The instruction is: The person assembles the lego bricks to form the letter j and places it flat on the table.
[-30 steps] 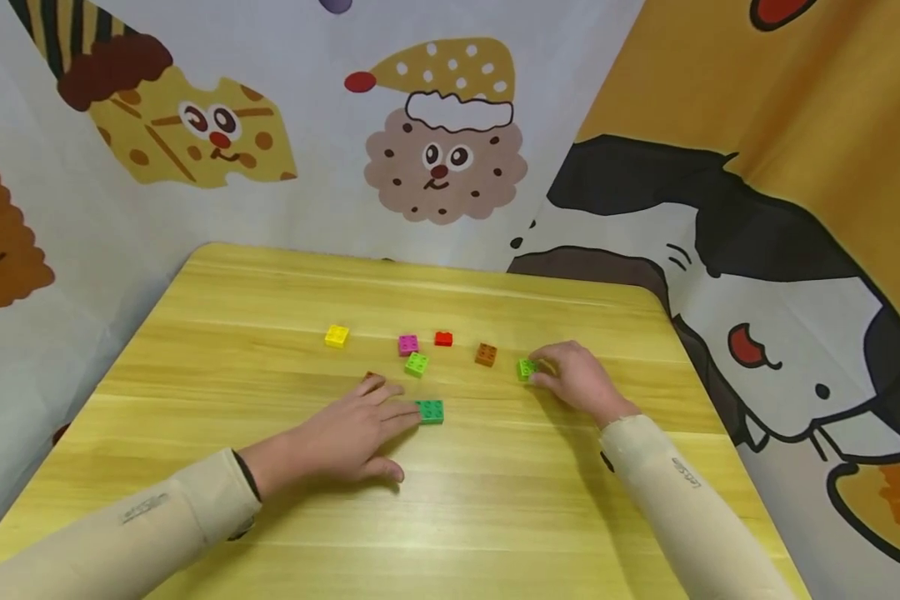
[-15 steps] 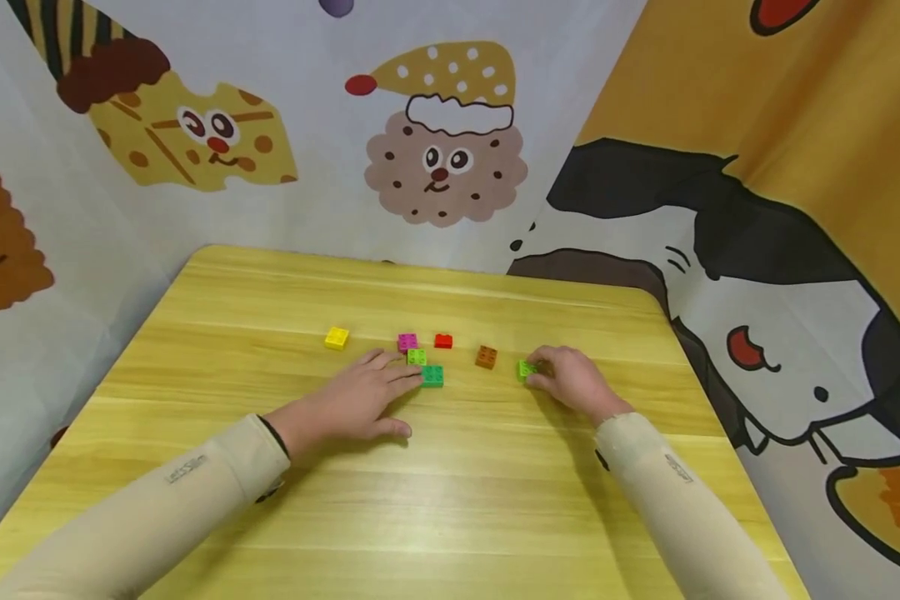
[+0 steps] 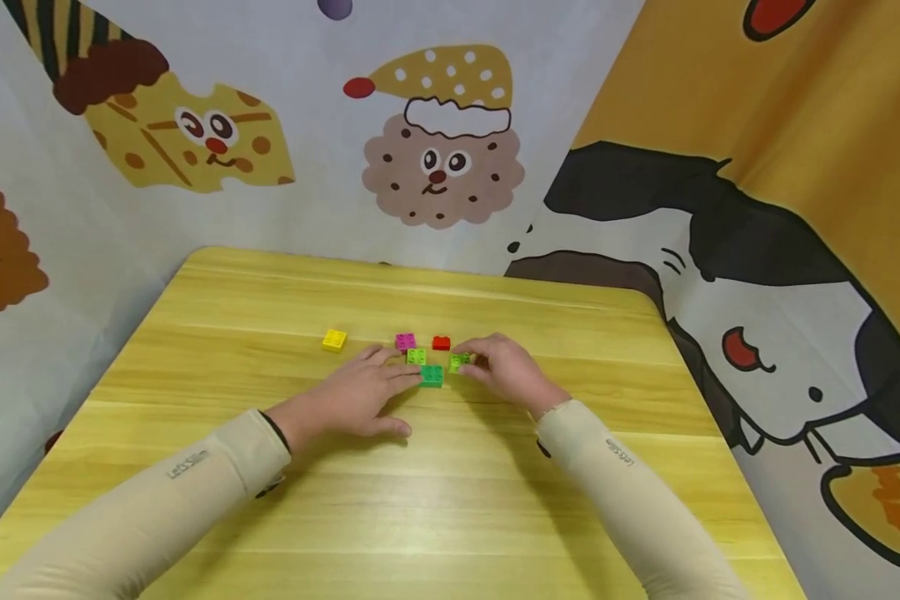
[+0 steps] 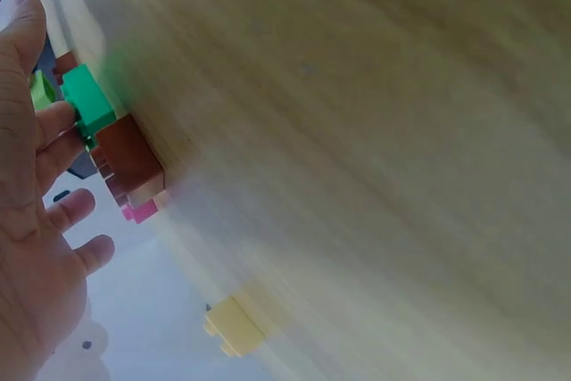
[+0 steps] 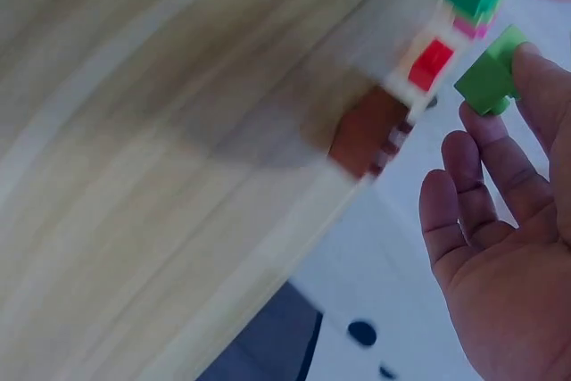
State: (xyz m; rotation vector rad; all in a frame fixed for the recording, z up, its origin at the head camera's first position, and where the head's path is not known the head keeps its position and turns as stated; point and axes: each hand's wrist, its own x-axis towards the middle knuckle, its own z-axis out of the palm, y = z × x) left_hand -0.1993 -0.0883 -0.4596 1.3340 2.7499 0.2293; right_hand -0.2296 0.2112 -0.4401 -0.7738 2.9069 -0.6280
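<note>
My left hand (image 3: 352, 396) reaches in with its fingers nearly straight, fingertips at the dark green toy brick (image 3: 432, 377). Just behind that brick sits a light green toy brick (image 3: 417, 357). A brown toy brick (image 4: 129, 160) shows by these fingers in the left wrist view; from the head it is hidden under the hand. Thumb and forefinger of my right hand (image 3: 510, 373) pinch another light green toy brick (image 5: 486, 82), a short way right of the dark green one. Below it in the right wrist view stands a second brown brick (image 5: 368, 131), covered by the right hand from the head.
Behind the hands lie a magenta brick (image 3: 405, 342) and a red brick (image 3: 441, 342). Farther left is a yellow brick (image 3: 334, 340). The wooden table (image 3: 435, 517) ends at a curtain (image 3: 300, 217) with printed cartoon figures.
My left hand has slid the dark green brick away from me, up to the light green one, then stayed still. My right hand has brought its light green brick leftward.
</note>
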